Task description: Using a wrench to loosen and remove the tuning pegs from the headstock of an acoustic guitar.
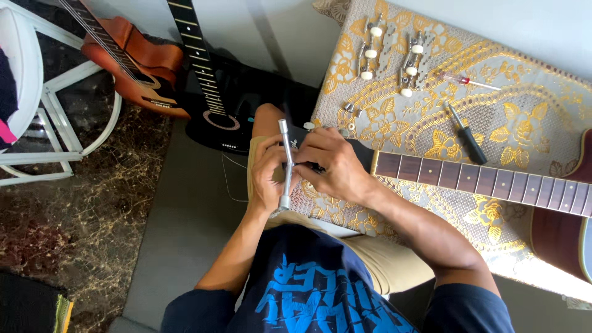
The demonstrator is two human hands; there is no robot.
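The left hand (266, 176) was wrapped around a silver socket wrench (285, 166) (held upright) at the guitar's headstock (308, 140). The right hand (330, 165) pinched the wrench's shaft from the other side; farther right lay a black-handled screwdriver (468, 137) on the gold-patterned cloth (524, 105).

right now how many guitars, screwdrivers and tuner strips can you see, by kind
guitars: 3 (orange one, black one, one on the table)
screwdrivers: 2 (black handle, clear handle)
tuner strips: 2 ()
total: 7
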